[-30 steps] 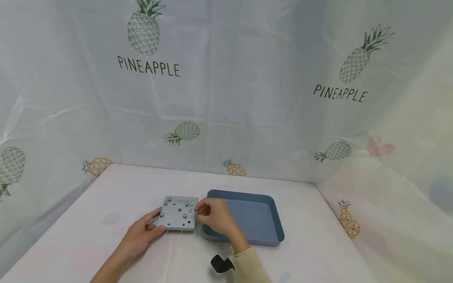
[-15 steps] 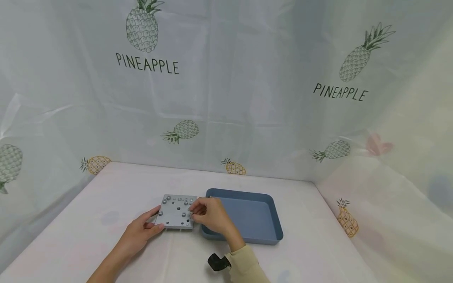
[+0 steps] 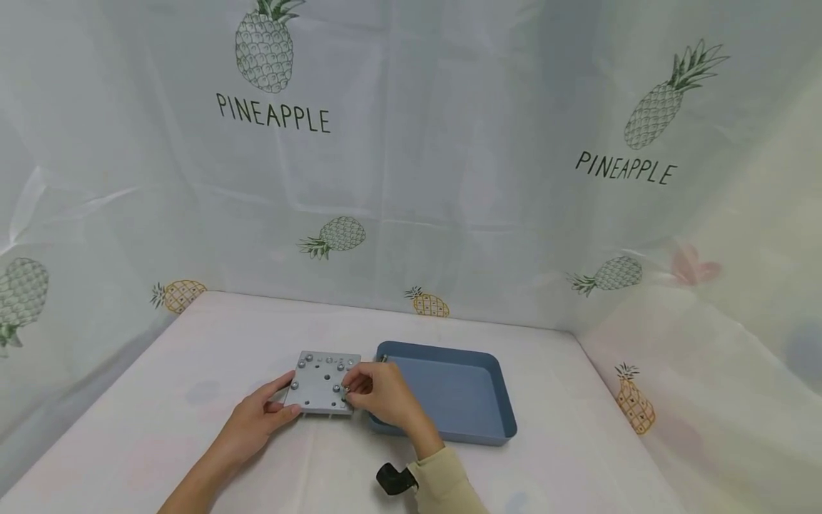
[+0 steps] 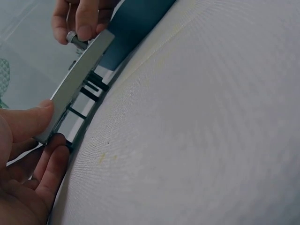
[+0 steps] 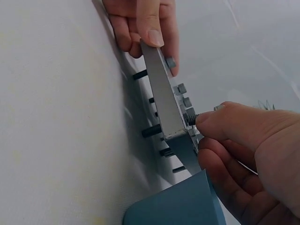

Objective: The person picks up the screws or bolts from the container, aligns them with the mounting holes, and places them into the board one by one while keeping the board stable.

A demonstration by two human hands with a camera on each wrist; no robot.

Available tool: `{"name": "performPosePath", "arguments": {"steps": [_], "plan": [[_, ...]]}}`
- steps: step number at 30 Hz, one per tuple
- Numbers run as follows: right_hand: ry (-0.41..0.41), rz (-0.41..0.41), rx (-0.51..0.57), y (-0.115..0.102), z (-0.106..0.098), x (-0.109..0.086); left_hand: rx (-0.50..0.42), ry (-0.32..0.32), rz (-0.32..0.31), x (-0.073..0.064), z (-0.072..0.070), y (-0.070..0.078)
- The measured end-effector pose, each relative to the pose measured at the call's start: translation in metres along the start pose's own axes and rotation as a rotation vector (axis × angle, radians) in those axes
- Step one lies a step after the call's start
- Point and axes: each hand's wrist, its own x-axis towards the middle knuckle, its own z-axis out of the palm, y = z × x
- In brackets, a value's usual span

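A silver metal plate [image 3: 315,394] with holes and several bolts stands raised above the table; bolt shanks stick out below it. My left hand [image 3: 258,420] grips its left side, the thumb on the near edge in the left wrist view. Over the plate's right side, my right hand [image 3: 384,391] pinches a bolt [image 4: 77,40] between thumb and fingers. The bolt's threaded end points at the plate's face in the right wrist view. Whether its tip has entered a hole I cannot tell. Several bolt heads [image 5: 180,89] show on the plate's face.
A blue tray [image 3: 504,400] lies just right of the plate, partly behind my right hand. A small metal piece [image 3: 384,358] sits in its far left corner. A pineapple-print curtain [image 3: 462,178] hangs behind the pale-covered table [image 3: 546,400].
My right hand has moved slightly left and brought the bolt from the plate's right edge to over its surface. My left hand keeps its hold on the plate.
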Motion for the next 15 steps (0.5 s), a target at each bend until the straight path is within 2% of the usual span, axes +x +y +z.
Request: {"name": "performPosePath", "arguments": {"steps": [6, 15], "plan": [[-0.001, -0.013, -0.053, 0.0006, 0.0023, 0.0011, 0.008, 0.003, -0.004, -0.0003, -0.0002, 0.0011], [-0.009, -0.009, -0.056, -0.004, 0.0022, 0.0008, 0.001, 0.0, 0.003, -0.0019, -0.0003, 0.0033]]}}
